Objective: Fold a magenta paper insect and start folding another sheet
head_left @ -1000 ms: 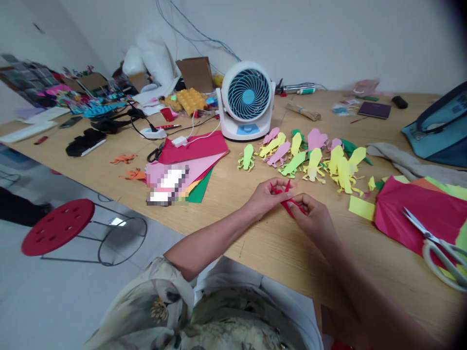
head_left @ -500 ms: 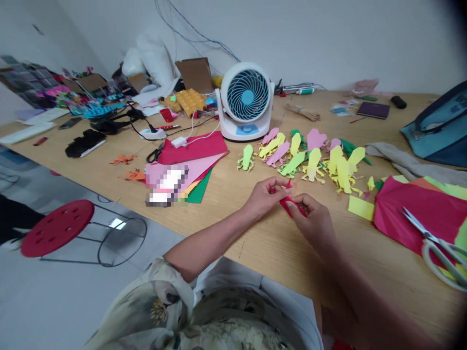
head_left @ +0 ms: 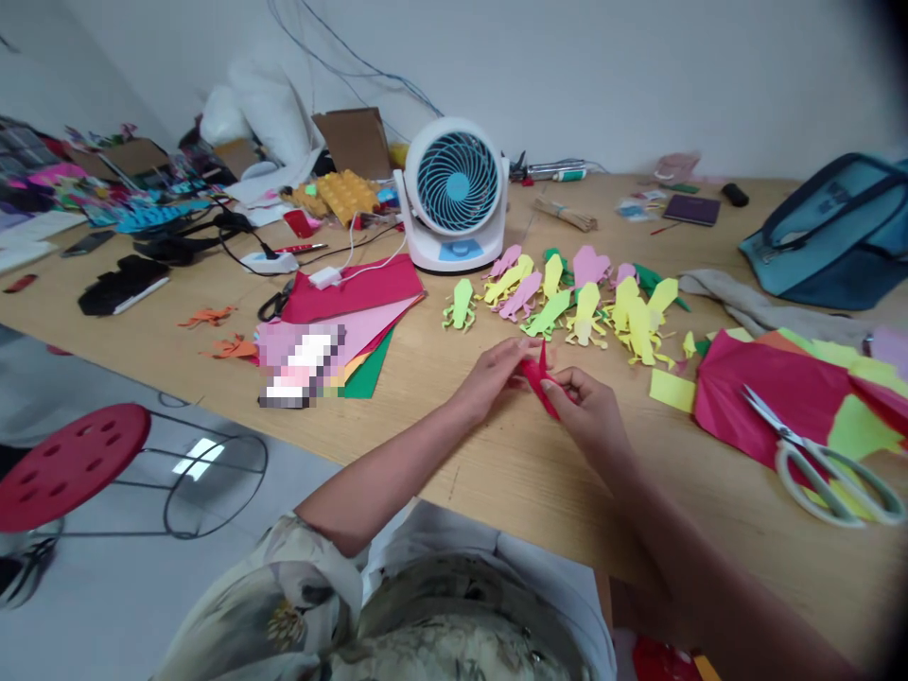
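A piece of folded red paper [head_left: 540, 382] is held between my two hands just above the wooden table. My left hand [head_left: 497, 374] pinches its left end, with the fingertips partly hidden. My right hand [head_left: 587, 409] grips the lower right part between thumb and fingers, and a narrow point of the paper sticks up between the hands. Just beyond lie several folded paper insects in yellow, green and pink, among them a yellow one [head_left: 585, 314] and a light green one [head_left: 462, 305] set a little apart.
White-handled scissors [head_left: 809, 463] rest on red paper sheets [head_left: 730, 397] at the right. A white fan [head_left: 458, 189] stands behind the insects. Left of my hands are coloured sheets [head_left: 375, 364] with a blurred phone-like object on top. A blue bag [head_left: 829, 236] sits far right.
My hands have turned the red paper, so its broader face and one upright point now show. The whole view has shifted slightly to the right.
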A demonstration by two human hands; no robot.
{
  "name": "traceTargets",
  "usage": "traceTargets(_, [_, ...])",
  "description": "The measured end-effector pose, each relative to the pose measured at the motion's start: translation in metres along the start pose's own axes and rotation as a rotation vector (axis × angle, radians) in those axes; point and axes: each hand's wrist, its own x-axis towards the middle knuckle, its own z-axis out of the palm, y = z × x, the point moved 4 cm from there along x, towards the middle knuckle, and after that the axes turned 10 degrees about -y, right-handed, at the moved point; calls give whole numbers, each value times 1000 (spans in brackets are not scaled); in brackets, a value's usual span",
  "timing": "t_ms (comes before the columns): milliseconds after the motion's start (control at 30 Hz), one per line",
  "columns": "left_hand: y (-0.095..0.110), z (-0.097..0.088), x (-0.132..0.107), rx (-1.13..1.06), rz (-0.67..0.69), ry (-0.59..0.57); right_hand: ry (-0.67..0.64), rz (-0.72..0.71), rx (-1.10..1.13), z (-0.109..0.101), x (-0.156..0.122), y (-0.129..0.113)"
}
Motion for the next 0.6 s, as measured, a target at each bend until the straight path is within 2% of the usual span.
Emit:
traceTargets(167, [-6,6,-1,-59,-72,-66,59,23,153,-4,4,2])
traceTargets(600, [-8,4,1,121,-9,-16,-7,26,178,-2,6,4])
